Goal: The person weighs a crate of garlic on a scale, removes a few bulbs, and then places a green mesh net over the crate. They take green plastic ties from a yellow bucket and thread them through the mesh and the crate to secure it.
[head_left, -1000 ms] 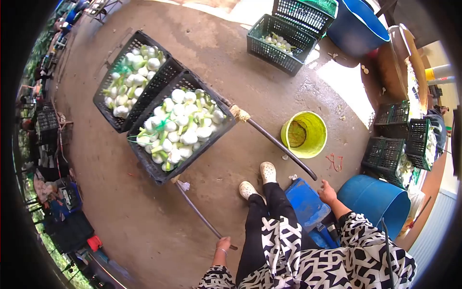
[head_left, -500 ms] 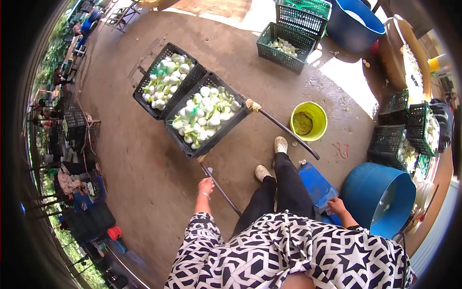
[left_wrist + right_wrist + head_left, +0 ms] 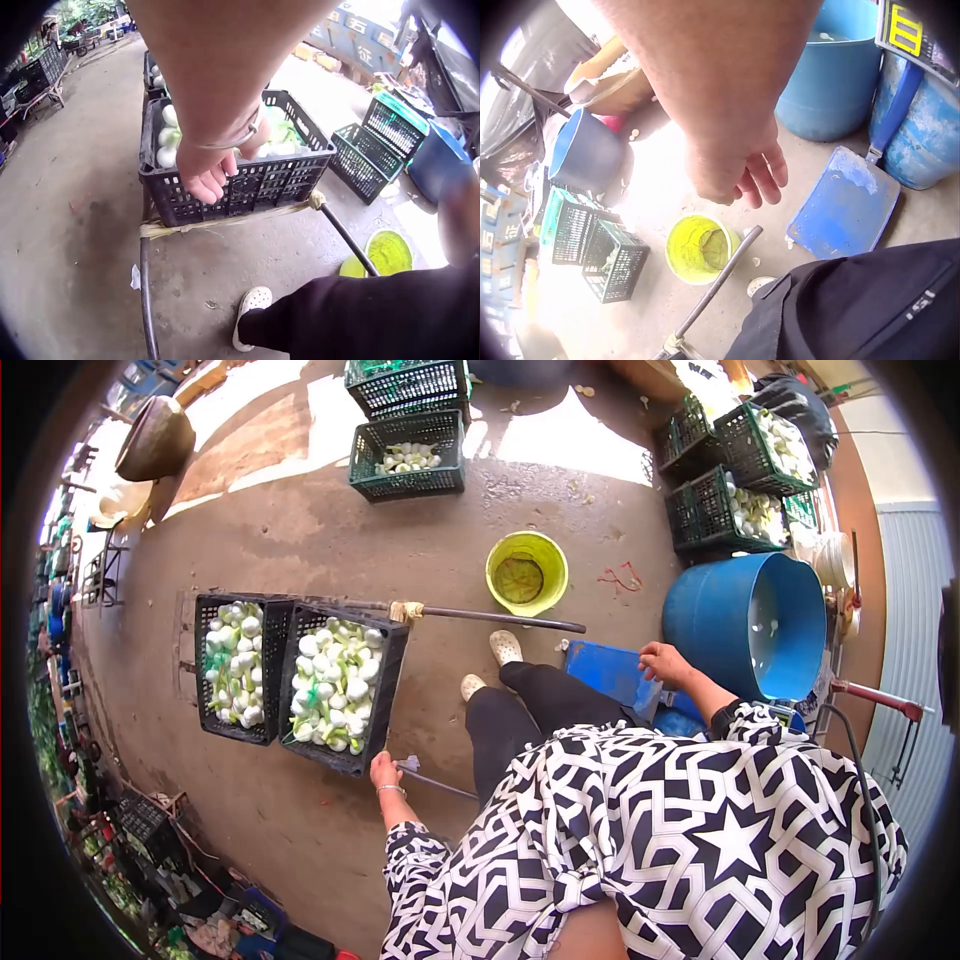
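My left hand is at the near corner of the closer black crate, which is full of white bulbs with green stems. In the left wrist view that hand hangs with relaxed fingers by the crate's rim; whether it touches is unclear. A second filled crate stands behind. Both rest on a frame with two dark handles. My right hand hovers over the blue scale platform, holding nothing, its fingers loosely bent.
A yellow-green bucket stands past the right handle. The blue tub is at the right, with green crates of bulbs beyond it. Another green crate stands farther off.
The left hand has let go of the handle and moved up to the crate. The right hand moved from near the other handle to above the platform. The view has turned right.
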`<state>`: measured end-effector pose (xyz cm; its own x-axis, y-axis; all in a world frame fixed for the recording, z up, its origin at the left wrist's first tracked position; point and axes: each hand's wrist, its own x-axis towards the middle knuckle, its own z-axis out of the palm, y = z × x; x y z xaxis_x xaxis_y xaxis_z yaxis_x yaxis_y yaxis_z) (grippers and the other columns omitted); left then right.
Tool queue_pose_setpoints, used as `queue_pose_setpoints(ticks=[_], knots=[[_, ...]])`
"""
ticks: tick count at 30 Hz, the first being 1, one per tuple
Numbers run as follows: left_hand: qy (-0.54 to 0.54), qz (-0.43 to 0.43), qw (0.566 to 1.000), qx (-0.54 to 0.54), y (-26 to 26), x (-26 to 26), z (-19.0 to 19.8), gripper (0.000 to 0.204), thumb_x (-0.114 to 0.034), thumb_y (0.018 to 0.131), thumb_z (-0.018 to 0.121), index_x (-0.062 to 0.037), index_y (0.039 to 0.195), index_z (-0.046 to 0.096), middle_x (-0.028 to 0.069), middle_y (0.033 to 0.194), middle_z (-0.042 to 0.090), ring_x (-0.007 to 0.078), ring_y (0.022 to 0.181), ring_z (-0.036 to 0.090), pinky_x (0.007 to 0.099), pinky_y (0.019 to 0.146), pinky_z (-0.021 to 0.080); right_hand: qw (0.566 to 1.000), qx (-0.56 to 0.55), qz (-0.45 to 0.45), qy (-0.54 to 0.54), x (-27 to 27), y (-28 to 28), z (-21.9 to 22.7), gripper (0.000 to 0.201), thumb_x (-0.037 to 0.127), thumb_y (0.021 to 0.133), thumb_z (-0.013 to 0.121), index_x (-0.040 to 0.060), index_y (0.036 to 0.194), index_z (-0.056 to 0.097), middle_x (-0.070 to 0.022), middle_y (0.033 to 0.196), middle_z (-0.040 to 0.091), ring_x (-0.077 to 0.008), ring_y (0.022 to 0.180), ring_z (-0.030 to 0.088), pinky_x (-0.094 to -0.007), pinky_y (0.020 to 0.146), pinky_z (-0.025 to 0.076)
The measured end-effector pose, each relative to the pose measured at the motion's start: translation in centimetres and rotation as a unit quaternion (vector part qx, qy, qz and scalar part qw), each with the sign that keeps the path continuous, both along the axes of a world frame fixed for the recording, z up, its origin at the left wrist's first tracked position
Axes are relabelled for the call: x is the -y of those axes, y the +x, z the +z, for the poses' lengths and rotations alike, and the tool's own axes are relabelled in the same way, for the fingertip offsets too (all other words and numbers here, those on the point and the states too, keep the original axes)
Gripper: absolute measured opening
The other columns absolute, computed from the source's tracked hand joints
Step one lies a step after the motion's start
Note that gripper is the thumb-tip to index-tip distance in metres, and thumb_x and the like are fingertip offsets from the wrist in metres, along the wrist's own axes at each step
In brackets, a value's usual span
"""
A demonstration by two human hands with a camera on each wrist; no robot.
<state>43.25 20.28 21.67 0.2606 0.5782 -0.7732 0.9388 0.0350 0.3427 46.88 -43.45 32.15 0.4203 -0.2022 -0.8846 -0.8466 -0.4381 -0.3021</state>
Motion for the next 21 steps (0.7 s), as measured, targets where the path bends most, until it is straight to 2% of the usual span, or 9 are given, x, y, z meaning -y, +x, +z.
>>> queue_pose_setpoints(ticks=[6, 10, 12, 13, 15, 18, 19, 20, 21], knots=[[-0.185, -0.166, 0.965, -0.087, 1.4, 2.6, 0.1, 0.023, -0.030, 0.089, 0.056, -0.0113, 0.103, 0.059, 0.0000, 0.086, 0.060, 0.0129, 0.073, 0.060, 0.0275, 0.051, 0.046, 0.990, -0.015, -0.132, -0.044, -1.6, -8.4, 1.9, 0.024, 0.016, 0.085, 0.054, 0.0021, 0.105, 0.058, -0.0088, 0.088, 0.066, -0.0158, 0.061, 0.062, -0.0287, 0.053, 0.049], [-0.196, -0.248, 0.947, -0.062, 2.9, 1.9, 1.3, 0.028, -0.030, 0.089, 0.056, -0.0103, 0.109, 0.059, 0.0039, 0.094, 0.064, 0.0161, 0.077, 0.063, 0.0299, 0.055, 0.048, 0.993, 0.009, -0.110, -0.034, -5.9, -15.5, 0.3, 0.024, 0.014, 0.084, 0.055, 0.0013, 0.104, 0.058, -0.0087, 0.080, 0.066, -0.0165, 0.061, 0.063, -0.0299, 0.050, 0.050], [-0.174, -0.400, 0.899, -0.044, 4.4, -0.5, 0.9, 0.027, -0.028, 0.088, 0.057, -0.0082, 0.106, 0.059, 0.0047, 0.092, 0.063, 0.0166, 0.075, 0.063, 0.0315, 0.055, 0.049, 0.981, -0.061, -0.185, -0.013, -8.3, -17.6, 1.2, 0.022, 0.014, 0.083, 0.057, 0.0012, 0.100, 0.061, -0.0091, 0.079, 0.066, -0.0166, 0.060, 0.063, -0.0309, 0.052, 0.051], [-0.158, -0.462, 0.872, -0.039, 5.1, -2.0, 0.3, 0.026, -0.027, 0.087, 0.057, -0.0071, 0.104, 0.058, 0.0051, 0.090, 0.063, 0.0171, 0.074, 0.063, 0.0322, 0.054, 0.049, 0.981, -0.070, -0.178, -0.008, -9.4, -18.1, 1.0, 0.020, 0.015, 0.083, 0.058, 0.0017, 0.098, 0.062, -0.0094, 0.078, 0.066, -0.0166, 0.061, 0.063, -0.0311, 0.052, 0.051], [-0.153, -0.533, 0.831, -0.041, 7.4, -2.8, -1.0, 0.025, -0.025, 0.086, 0.058, -0.0058, 0.102, 0.058, 0.0058, 0.089, 0.062, 0.0181, 0.074, 0.063, 0.0325, 0.054, 0.049, 0.980, -0.069, -0.188, -0.019, -10.6, -19.7, 0.5, 0.017, 0.016, 0.083, 0.059, 0.0032, 0.093, 0.065, -0.0099, 0.078, 0.066, -0.0164, 0.062, 0.063, -0.0319, 0.052, 0.052], [-0.187, -0.213, 0.955, -0.083, 9.1, -5.4, -0.3, 0.026, -0.026, 0.084, 0.060, -0.0034, 0.097, 0.058, 0.0085, 0.086, 0.061, 0.0229, 0.073, 0.063, 0.0338, 0.056, 0.048, 0.966, -0.067, -0.249, -0.001, -10.1, -20.3, -0.6, 0.016, 0.016, 0.083, 0.058, 0.0043, 0.092, 0.063, -0.0089, 0.080, 0.066, -0.0181, 0.059, 0.065, -0.0326, 0.051, 0.052], [-0.197, -0.220, 0.955, -0.035, 9.1, -6.5, -1.4, 0.027, -0.027, 0.084, 0.059, -0.0021, 0.094, 0.058, 0.0094, 0.084, 0.061, 0.0237, 0.073, 0.063, 0.0341, 0.056, 0.048, 0.960, -0.072, -0.269, 0.006, -9.3, -19.8, -1.1, 0.019, 0.015, 0.077, 0.057, 0.0057, 0.092, 0.063, -0.0083, 0.079, 0.068, -0.0195, 0.063, 0.067, -0.0339, 0.054, 0.054], [-0.208, -0.226, 0.952, 0.013, 9.3, -6.9, -1.7, 0.027, -0.027, 0.084, 0.059, -0.0009, 0.092, 0.058, 0.0103, 0.082, 0.061, 0.0244, 0.072, 0.063, 0.0343, 0.057, 0.048, 0.960, -0.054, -0.275, -0.016, -8.4, -19.1, -1.3, 0.016, 0.015, 0.076, 0.057, 0.0059, 0.087, 0.065, -0.0074, 0.075, 0.068, -0.0191, 0.062, 0.067, -0.0335, 0.054, 0.054], [-0.190, -0.230, 0.954, -0.002, 10.5, -5.2, -0.9, 0.026, -0.027, 0.084, 0.059, -0.0013, 0.091, 0.057, 0.0101, 0.081, 0.060, 0.0242, 0.071, 0.062, 0.0343, 0.056, 0.048, 0.967, -0.012, -0.250, -0.042, -7.2, -18.5, -1.4, 0.015, 0.015, 0.076, 0.058, 0.0059, 0.085, 0.066, -0.0072, 0.074, 0.068, -0.0189, 0.060, 0.066, -0.0331, 0.054, 0.053]])
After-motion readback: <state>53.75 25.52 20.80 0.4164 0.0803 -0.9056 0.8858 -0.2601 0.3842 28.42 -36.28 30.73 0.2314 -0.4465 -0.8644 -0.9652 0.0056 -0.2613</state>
